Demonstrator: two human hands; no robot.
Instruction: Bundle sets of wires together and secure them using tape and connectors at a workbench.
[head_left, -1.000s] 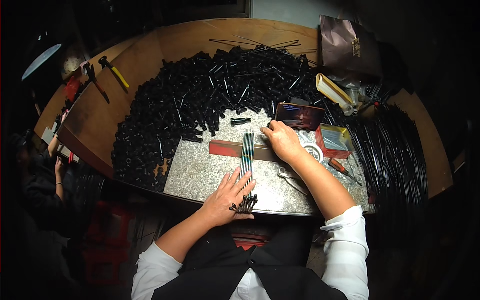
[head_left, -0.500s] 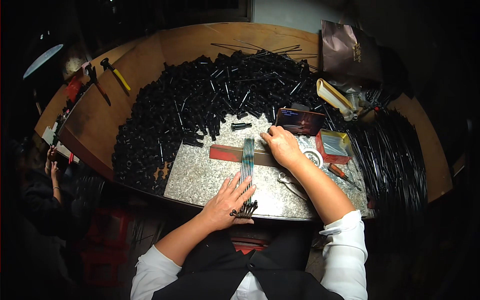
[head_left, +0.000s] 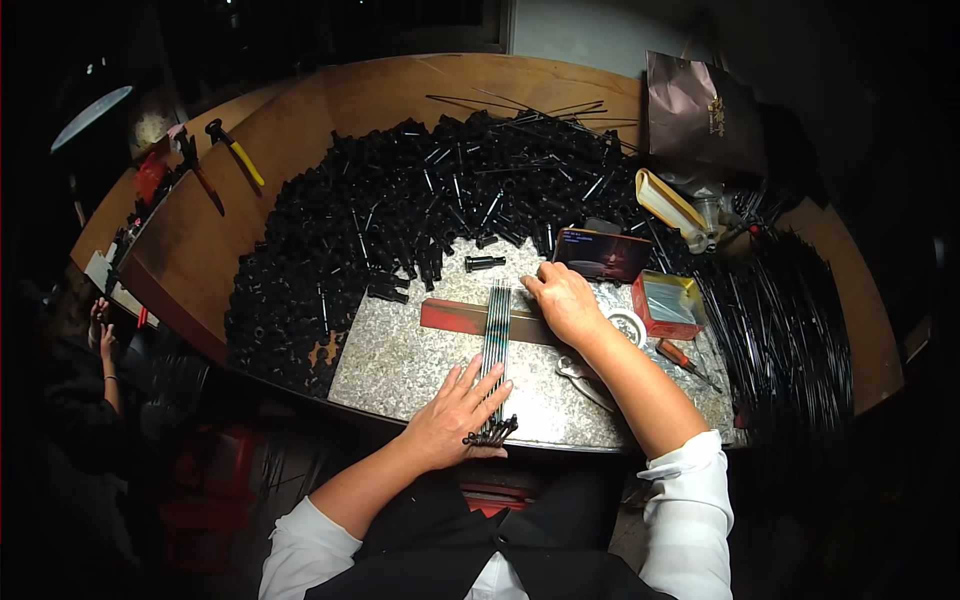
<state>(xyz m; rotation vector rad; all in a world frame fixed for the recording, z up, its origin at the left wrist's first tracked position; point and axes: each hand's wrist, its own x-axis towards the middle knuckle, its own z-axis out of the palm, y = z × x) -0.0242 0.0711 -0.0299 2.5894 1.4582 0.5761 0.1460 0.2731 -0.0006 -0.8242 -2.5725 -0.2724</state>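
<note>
A row of thin metal rods [head_left: 496, 325] lies side by side across a red and brown bar [head_left: 450, 316] on the speckled stone slab [head_left: 390, 365]. Over their near part my left hand [head_left: 450, 415] is laid flat, fingers stretched out. The rods' dark knobbed ends [head_left: 492, 432] stick out beside its thumb, at the slab's front edge. My right hand [head_left: 567, 305] is closed, fingertips pinched together just right of the rods' far tips; whatever it holds is too small to make out. A loose black cylindrical part [head_left: 485, 263] lies beyond the rods.
A heap of black parts [head_left: 300, 250] fills the left and back. To the right are a phone [head_left: 602, 258], a red-yellow box [head_left: 668, 305], a white round dish [head_left: 627, 325], pliers [head_left: 583, 383], a screwdriver [head_left: 675, 352] and many dark rods [head_left: 785, 330]. Another person's hands [head_left: 103, 330] show far left.
</note>
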